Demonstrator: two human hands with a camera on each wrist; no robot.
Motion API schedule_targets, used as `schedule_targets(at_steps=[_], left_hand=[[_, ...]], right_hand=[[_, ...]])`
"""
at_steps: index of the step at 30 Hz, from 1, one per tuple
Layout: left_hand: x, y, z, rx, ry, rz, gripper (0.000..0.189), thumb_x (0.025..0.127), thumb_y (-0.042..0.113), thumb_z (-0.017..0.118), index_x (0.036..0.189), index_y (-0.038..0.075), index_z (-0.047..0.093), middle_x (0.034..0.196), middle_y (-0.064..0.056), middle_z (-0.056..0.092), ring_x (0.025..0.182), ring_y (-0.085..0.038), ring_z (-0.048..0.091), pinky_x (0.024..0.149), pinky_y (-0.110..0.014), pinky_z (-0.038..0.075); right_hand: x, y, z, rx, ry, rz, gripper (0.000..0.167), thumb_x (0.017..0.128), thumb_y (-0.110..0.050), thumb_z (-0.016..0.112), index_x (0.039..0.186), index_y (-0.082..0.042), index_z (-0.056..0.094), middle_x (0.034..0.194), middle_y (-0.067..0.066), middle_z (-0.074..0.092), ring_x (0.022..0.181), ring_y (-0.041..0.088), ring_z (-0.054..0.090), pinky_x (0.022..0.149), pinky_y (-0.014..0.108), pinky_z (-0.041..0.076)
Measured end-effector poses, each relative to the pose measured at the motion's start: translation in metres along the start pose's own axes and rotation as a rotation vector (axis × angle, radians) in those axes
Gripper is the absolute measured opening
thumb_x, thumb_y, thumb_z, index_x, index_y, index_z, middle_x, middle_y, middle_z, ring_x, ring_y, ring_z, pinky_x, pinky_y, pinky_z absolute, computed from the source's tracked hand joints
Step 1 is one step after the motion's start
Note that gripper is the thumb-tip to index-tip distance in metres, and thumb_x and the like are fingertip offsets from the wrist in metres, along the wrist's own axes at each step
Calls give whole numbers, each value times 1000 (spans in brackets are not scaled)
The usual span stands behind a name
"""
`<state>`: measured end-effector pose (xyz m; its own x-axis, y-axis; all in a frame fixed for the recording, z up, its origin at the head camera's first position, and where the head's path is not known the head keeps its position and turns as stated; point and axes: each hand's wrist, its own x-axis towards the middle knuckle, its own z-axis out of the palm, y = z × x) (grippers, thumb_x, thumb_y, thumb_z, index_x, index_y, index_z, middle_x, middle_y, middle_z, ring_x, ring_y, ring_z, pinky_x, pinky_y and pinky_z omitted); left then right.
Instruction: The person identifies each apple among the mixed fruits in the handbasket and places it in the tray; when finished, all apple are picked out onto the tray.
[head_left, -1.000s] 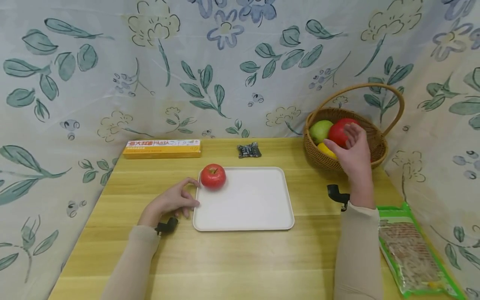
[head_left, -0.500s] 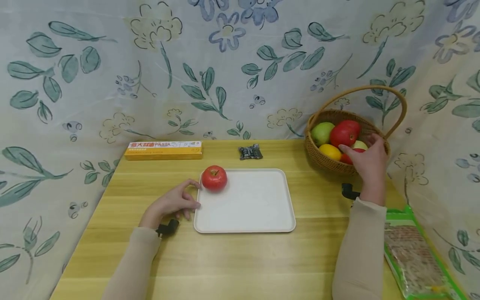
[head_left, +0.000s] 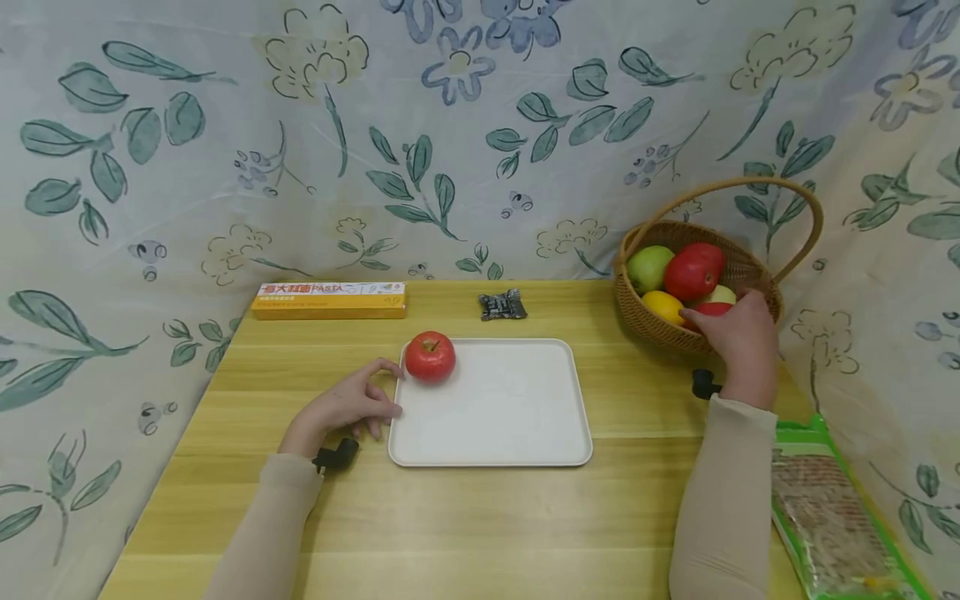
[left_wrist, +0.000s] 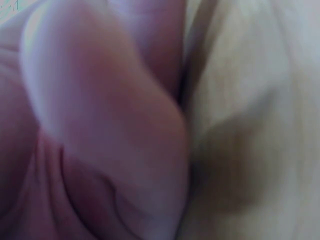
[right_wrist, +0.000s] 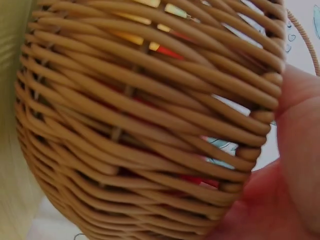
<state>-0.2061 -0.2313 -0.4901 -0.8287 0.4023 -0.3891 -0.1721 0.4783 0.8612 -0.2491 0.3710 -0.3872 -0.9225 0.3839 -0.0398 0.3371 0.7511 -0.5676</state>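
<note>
My left hand rests at the left rim of a white rectangular tray, thumb and index finger spread along the edge, fingers loosely bent. A red apple sits in the tray's back left corner. At the back right, my right hand reaches over the front rim of a wicker basket, thumb and fingers curled round a red fruit that they partly hide. In the right wrist view, the basket wall fills most of the picture, with the hand beyond the rim.
The basket also holds a green fruit, a yellow fruit and a larger red fruit under a tall handle. A pasta box and a small black packet lie behind the tray. A green-edged bag lies right.
My right hand has moved right and down into the basket, from above the larger red fruit to the front red fruit, its fingers now closing round it. The left hand stays at the tray.
</note>
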Motion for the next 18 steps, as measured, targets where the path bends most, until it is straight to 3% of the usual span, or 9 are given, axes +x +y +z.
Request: schedule_targets(at_steps=[6,13,18], left_hand=[[-1,2,0,-4,-5,2,70,92,26,84,148,21,44,84,-9,74,57,-19,68,49,-28,52],[-2,2,1,-5,-4,0,69,92,25,84,148,21,44,84,-9,75,57,-19,69,49,-27,52],[-2,1,1,-7,-4,-2,69,92,26,84,148,22,44,84,-9,75,57,-19,68,49,-27,52]], right_hand=[[0,2,2,-57,-10,-21,104,94,-48,73,155,19,21,145,46,42,122,59,48,107,71,44],[0,3,-2,-145,-98,23,109,93,-52,74,151,24,21,140,48,43,120,61,50,105,71,45],[-1,4,0,-118,-63,19,107,94,-54,72,152,21,22,141,48,45,120,61,50,104,72,46]])
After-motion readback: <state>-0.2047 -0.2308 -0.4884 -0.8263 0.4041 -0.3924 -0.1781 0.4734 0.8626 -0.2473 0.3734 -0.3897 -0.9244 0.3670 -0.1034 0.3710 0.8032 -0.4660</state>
